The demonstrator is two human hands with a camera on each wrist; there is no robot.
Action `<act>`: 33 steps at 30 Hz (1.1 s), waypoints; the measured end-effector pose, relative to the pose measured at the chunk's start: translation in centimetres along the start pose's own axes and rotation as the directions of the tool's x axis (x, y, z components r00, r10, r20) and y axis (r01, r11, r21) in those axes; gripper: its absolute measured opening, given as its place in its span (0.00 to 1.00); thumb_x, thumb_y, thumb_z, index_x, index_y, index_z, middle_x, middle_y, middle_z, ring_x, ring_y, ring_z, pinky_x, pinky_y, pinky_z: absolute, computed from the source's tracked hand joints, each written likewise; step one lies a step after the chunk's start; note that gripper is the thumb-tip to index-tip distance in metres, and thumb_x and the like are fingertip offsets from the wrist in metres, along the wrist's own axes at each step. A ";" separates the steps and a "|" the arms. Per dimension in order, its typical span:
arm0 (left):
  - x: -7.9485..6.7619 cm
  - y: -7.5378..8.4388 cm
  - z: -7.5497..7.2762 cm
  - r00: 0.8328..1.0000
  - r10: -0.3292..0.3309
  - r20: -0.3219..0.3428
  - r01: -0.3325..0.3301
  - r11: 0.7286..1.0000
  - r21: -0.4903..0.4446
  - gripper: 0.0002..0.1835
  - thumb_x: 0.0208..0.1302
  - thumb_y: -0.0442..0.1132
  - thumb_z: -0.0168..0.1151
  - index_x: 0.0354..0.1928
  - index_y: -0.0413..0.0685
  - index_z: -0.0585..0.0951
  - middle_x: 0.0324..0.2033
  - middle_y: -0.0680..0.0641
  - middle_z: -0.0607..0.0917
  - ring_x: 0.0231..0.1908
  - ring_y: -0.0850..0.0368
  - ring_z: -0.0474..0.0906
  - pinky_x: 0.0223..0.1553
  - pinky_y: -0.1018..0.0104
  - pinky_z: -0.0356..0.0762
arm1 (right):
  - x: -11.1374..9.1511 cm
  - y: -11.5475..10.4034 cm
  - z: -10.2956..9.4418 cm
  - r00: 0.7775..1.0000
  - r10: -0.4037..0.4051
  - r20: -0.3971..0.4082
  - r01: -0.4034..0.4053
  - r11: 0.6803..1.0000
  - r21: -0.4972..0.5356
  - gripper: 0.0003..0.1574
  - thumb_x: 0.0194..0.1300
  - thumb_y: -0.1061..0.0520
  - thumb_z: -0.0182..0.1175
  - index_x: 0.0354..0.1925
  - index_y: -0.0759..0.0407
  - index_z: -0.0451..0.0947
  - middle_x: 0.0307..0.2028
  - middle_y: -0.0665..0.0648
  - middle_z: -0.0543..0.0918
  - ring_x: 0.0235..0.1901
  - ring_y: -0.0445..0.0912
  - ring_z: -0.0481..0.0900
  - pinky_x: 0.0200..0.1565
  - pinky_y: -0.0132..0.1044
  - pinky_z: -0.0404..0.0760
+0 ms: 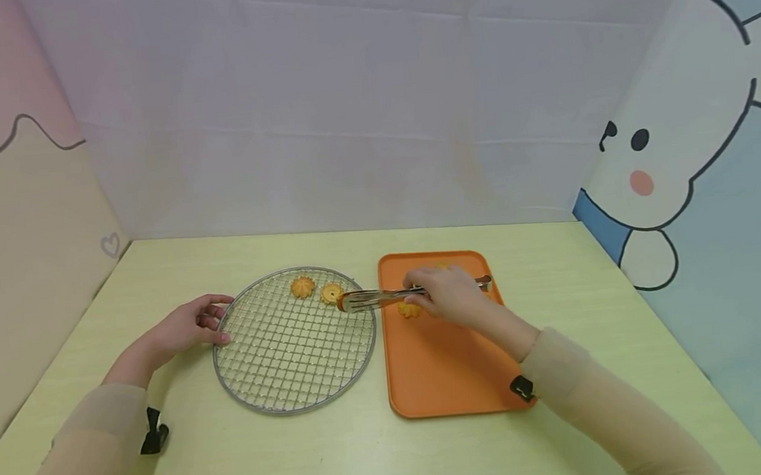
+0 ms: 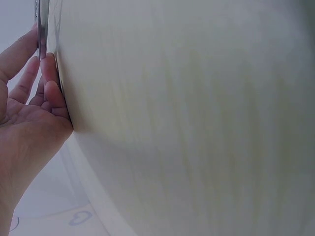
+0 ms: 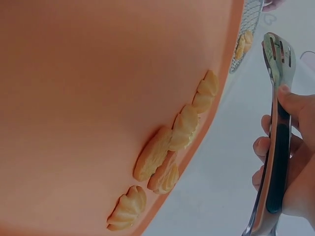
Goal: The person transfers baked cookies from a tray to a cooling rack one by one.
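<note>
My left hand is at the left edge of a round wire rack, pinching its rim between finger and thumb. Two flower-shaped cookies, one golden cookie and another cookie, lie near the rack's far side. My right hand grips metal tongs with dark inlaid handles over the orange tray. The tong tips reach left over the rack's right rim, beside the nearer cookie. Several more cookies lie along the tray's far part, partly hidden by my right hand in the head view.
The rack and tray stand side by side on a pale wooden table. A plain light sheet rises behind it. Printed cartoon panels flank both sides, with a white rabbit on the right.
</note>
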State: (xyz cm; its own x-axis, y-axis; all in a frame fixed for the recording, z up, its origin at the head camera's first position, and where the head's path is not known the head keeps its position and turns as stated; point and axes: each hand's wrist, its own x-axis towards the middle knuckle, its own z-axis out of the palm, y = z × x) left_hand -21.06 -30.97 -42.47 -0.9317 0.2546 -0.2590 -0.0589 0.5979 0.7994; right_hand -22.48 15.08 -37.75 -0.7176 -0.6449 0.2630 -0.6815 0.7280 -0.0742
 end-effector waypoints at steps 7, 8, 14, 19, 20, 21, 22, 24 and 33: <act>-0.1 0.0 0.0 1.000 0.000 0.000 0.000 1.000 0.003 0.43 0.51 0.43 0.72 0.67 0.42 0.62 0.47 0.40 0.67 0.42 0.53 0.66 0.41 0.68 0.68 | 0.6 -0.2 0.8 0.999 0.010 0.054 -0.010 1.000 0.000 0.10 0.61 0.47 0.63 0.40 0.49 0.77 0.33 0.46 0.83 0.20 0.37 0.69 0.21 0.32 0.58; -0.1 0.0 0.0 1.000 0.000 0.001 0.000 1.000 0.002 0.43 0.51 0.43 0.72 0.67 0.42 0.62 0.48 0.40 0.67 0.42 0.53 0.66 0.41 0.68 0.68 | 0.6 -0.2 0.8 0.998 0.010 0.061 -0.010 1.000 0.002 0.10 0.61 0.47 0.63 0.40 0.48 0.77 0.32 0.46 0.82 0.19 0.37 0.69 0.20 0.31 0.57; 0.1 -0.1 -0.1 1.000 0.000 0.010 0.000 1.000 -0.013 0.43 0.51 0.43 0.72 0.67 0.42 0.61 0.48 0.40 0.66 0.41 0.54 0.65 0.41 0.68 0.68 | 0.8 -0.2 1.2 0.996 0.005 0.094 -0.005 1.000 -0.003 0.10 0.62 0.46 0.62 0.38 0.48 0.77 0.30 0.45 0.81 0.16 0.36 0.65 0.18 0.30 0.51; 0.1 -0.1 -0.1 1.000 -0.003 0.013 0.003 1.000 -0.019 0.43 0.51 0.43 0.72 0.67 0.42 0.61 0.47 0.41 0.66 0.41 0.54 0.66 0.41 0.68 0.68 | 0.8 -0.3 1.3 0.995 -0.003 0.099 0.005 1.000 -0.015 0.10 0.62 0.45 0.61 0.39 0.48 0.77 0.29 0.45 0.81 0.16 0.36 0.65 0.19 0.30 0.51; 0.1 -0.1 -0.1 1.000 -0.003 0.013 0.003 1.000 -0.018 0.43 0.51 0.43 0.72 0.67 0.42 0.61 0.47 0.41 0.66 0.41 0.54 0.66 0.41 0.68 0.68 | 0.8 -0.3 1.3 0.995 -0.004 0.101 0.006 1.000 -0.016 0.10 0.62 0.45 0.61 0.39 0.48 0.76 0.29 0.45 0.80 0.16 0.37 0.65 0.19 0.31 0.52; 0.1 -0.1 -0.1 1.000 -0.003 0.013 0.004 1.000 -0.017 0.43 0.51 0.43 0.72 0.67 0.42 0.61 0.47 0.41 0.66 0.41 0.54 0.66 0.41 0.68 0.68 | 0.8 -0.3 1.3 0.995 -0.003 0.104 0.005 1.000 -0.015 0.11 0.62 0.45 0.61 0.39 0.48 0.76 0.29 0.45 0.80 0.16 0.37 0.65 0.20 0.31 0.52; 0.1 -0.1 -0.1 1.000 -0.004 0.014 0.004 1.000 -0.016 0.43 0.51 0.43 0.72 0.67 0.42 0.61 0.48 0.41 0.66 0.41 0.54 0.66 0.41 0.68 0.68 | 0.8 -0.3 1.3 0.994 -0.001 0.107 0.003 1.000 -0.016 0.11 0.62 0.45 0.61 0.39 0.48 0.76 0.30 0.45 0.80 0.17 0.37 0.66 0.20 0.32 0.53; 0.1 -0.1 -0.1 1.000 -0.006 0.014 0.006 1.000 -0.013 0.43 0.51 0.43 0.72 0.67 0.42 0.61 0.48 0.41 0.66 0.42 0.54 0.66 0.41 0.68 0.68 | 0.8 -0.3 1.4 0.993 0.007 0.116 -0.006 1.000 -0.012 0.12 0.62 0.45 0.61 0.40 0.48 0.76 0.31 0.46 0.80 0.18 0.38 0.67 0.22 0.33 0.54; -0.1 0.0 -0.1 1.000 -0.004 0.010 0.005 1.000 -0.017 0.44 0.51 0.43 0.72 0.67 0.42 0.61 0.48 0.40 0.66 0.42 0.54 0.66 0.41 0.69 0.69 | 0.8 0.0 1.6 0.982 0.077 0.170 -0.081 0.997 0.017 0.17 0.63 0.44 0.60 0.47 0.49 0.75 0.41 0.49 0.82 0.28 0.42 0.73 0.32 0.38 0.63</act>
State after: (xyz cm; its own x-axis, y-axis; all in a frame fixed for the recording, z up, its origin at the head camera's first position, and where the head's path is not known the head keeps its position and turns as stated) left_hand -21.03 -31.00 -42.39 -0.9279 0.2594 -0.2678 -0.0692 0.5861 0.8073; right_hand -23.23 14.19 -39.06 -0.7816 -0.6174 0.0888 -0.6237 0.7736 -0.1118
